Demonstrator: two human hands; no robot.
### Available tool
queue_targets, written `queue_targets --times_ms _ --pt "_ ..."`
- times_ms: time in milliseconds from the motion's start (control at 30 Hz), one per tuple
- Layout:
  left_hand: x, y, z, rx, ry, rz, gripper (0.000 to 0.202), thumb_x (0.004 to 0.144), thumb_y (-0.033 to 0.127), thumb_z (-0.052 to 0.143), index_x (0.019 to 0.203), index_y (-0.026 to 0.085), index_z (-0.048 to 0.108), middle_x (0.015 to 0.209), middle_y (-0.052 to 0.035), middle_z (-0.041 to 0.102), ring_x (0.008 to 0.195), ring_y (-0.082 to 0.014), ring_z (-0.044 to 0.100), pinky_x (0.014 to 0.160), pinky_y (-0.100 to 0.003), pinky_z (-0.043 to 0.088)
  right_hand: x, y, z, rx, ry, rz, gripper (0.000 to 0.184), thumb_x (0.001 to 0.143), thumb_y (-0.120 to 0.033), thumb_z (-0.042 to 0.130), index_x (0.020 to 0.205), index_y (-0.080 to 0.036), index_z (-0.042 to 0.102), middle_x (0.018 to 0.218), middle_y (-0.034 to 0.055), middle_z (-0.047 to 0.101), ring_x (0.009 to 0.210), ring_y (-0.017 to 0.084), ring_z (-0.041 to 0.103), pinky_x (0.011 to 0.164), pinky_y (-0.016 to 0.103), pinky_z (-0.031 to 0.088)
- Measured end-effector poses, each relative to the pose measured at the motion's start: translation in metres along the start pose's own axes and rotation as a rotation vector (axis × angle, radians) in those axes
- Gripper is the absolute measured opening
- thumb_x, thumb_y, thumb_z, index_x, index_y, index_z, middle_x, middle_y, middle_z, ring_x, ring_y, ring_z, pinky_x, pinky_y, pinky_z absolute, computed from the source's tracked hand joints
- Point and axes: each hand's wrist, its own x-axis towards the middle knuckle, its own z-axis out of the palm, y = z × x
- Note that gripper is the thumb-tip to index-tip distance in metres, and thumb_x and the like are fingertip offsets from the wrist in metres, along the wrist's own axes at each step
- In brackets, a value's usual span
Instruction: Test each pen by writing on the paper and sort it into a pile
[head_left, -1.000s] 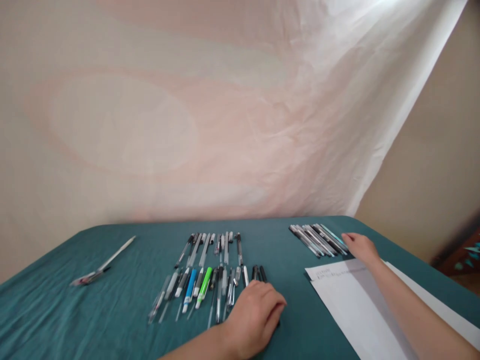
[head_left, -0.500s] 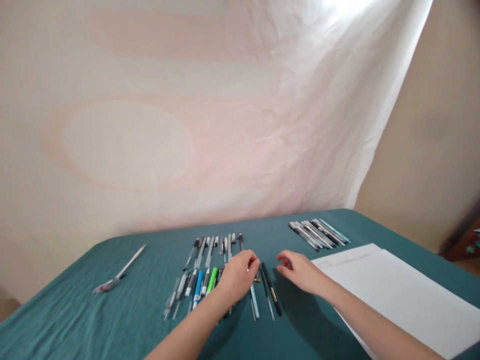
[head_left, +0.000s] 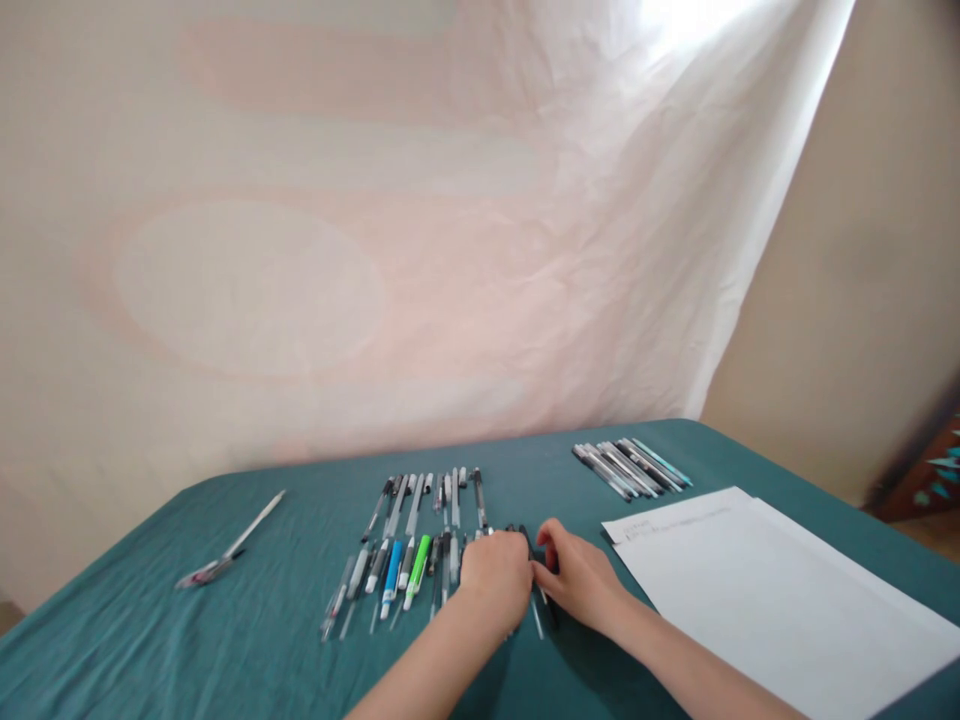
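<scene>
Pens [head_left: 417,573] are lying toward six o'clock, left hand [head_left: 496,578] covering some, right hand [head_left: 583,575] curving alongside; whether either is gripping is unclear.

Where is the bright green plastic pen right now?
In the head view, the bright green plastic pen lies left of the left hand, in the nearer row of pens, right of the blue plastic pen.
</scene>
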Motion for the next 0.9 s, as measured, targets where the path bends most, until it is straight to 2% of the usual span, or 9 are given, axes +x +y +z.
queue_targets --times_ms 200,433,533,733,900 --pt "-0.009 0.008 0.005 0.038 -0.037 -0.027 0.025 0.077 0.023 0.049 0.089 0.012 0.068 0.090 -0.0159 0.069 0.085 -0.0308 0.064 0.072 -0.040 0.050 0.001 0.000 -0.004 0.018 -0.011 0.006 0.018 0.071 -0.019 0.052 0.086 -0.023 0.044 0.065 -0.0045 0.055 0.062 0.013 0.053 0.054 0.021 0.025" --pt "-0.009 0.013 0.009 0.041 -0.063 -0.031 0.028 0.078 0.026 0.048 0.090 0.011 0.068 0.090 -0.0171 0.068 0.087 -0.0310 0.064 0.073 -0.039 0.050 0.003 0.002 -0.006 0.040 -0.001 0.020 0.020 0.068 -0.015 0.052 0.085 -0.022 0.044 0.063 -0.0046 0.053 0.060 0.013 0.051 0.055 0.021 0.027" --pt "-0.009 0.015 0.010 0.042 -0.063 -0.030 0.030 0.079 0.026 0.046 0.091 0.009 0.068 0.088 -0.0187 0.068 0.086 -0.0318 0.064 0.072 -0.040 0.050 0.005 0.006 -0.006 0.041 0.024 0.027 0.022 0.067 -0.012 0.051 0.085 -0.022 0.044 0.064 -0.0044 0.053 0.061 0.012 0.051 0.055 0.021 0.027" --pt "-0.010 0.017 0.013 0.036 -0.038 -0.020 0.029 0.076 0.020 0.046 0.092 0.009 0.068 0.086 -0.0184 0.069 0.085 -0.0314 0.065 0.070 -0.041 0.051 0.005 0.009 -0.003 0.030 0.058 0.010 0.020 0.069 -0.017 0.053 0.085 -0.022 0.043 0.065 -0.0037 0.052 0.060 0.013 0.051 0.055 0.022 0.028" --pt "-0.008 0.018 0.017 0.031 -0.012 -0.032 0.028 0.076 0.020 0.047 0.090 0.008 0.068 0.086 -0.0185 0.069 0.083 -0.0321 0.065 0.069 -0.041 0.051 0.006 0.009 0.000 -0.008 0.116 -0.010 0.018 0.069 -0.010 0.047 0.082 -0.022 0.041 0.064 -0.0031 0.050 0.059 0.013 0.050 0.056 0.022 0.030"
